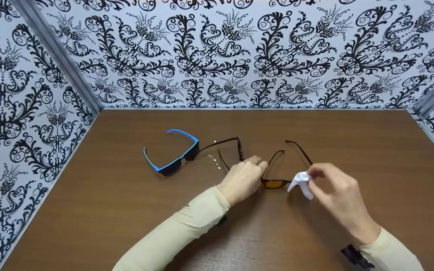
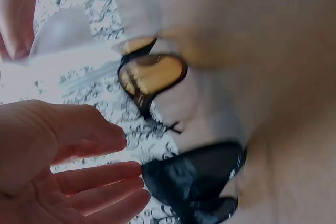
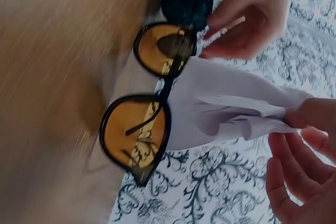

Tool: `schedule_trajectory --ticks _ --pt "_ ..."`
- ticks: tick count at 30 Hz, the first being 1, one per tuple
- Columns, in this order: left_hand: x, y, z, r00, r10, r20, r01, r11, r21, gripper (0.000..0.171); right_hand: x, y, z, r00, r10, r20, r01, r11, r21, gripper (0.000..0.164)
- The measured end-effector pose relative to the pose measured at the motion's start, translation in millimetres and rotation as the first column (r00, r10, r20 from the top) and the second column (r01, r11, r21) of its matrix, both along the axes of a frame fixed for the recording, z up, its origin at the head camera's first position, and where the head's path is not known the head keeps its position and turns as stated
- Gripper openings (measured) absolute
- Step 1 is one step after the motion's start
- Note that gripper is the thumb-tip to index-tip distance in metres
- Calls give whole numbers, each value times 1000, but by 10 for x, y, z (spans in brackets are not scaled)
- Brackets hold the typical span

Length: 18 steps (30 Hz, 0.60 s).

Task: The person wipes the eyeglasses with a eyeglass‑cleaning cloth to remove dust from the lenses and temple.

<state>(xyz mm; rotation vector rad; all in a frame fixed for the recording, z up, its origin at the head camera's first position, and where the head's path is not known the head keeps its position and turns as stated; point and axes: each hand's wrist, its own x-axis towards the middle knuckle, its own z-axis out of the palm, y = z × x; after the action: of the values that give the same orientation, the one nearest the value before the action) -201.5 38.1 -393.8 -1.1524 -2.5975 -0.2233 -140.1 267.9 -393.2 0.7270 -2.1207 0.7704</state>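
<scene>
Glasses with orange lenses and a dark frame [image 1: 274, 184] rest on the table, temples pointing to the back wall. My right hand [image 1: 339, 199] pinches a white cloth [image 1: 301, 182] between thumb and fingers; it hangs in front of these glasses and hides part of one lens in the head view. Over the neighbouring black sunglasses [image 2: 210, 169] reaches my left hand [image 1: 244, 180], holding nothing. In the left wrist view its thumb and fingers [image 2: 100, 182] are apart, fingertips close to the black sunglasses; whether they touch I cannot tell.
Blue-framed sunglasses [image 1: 171, 165] with dark lenses lie farther left, beside the black pair's temple. Small bright spots of light [image 1: 214, 162] show on the brown table [image 1: 107, 210]. Patterned walls [image 1: 217, 52] close off the table's back and sides.
</scene>
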Motion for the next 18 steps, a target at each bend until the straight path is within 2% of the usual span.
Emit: schedule_trajectory --ticks 6,10,14,18 --pt "-156 -178 63 999 34 36 -37 997 63 20 18 -183 -48 1000 26 18 -28 987 159 28" --pt "-243 -285 59 997 74 14 -75 991 111 24 9 -339 -130 999 27 34 -34 967 252 28" --pt "-304 -378 45 994 110 11 -110 979 174 22 4 -512 -233 997 23 69 -44 949 314 24" --pt "-338 -438 33 993 122 8 -120 967 223 16 6 -670 -321 993 32 118 -70 940 333 22"
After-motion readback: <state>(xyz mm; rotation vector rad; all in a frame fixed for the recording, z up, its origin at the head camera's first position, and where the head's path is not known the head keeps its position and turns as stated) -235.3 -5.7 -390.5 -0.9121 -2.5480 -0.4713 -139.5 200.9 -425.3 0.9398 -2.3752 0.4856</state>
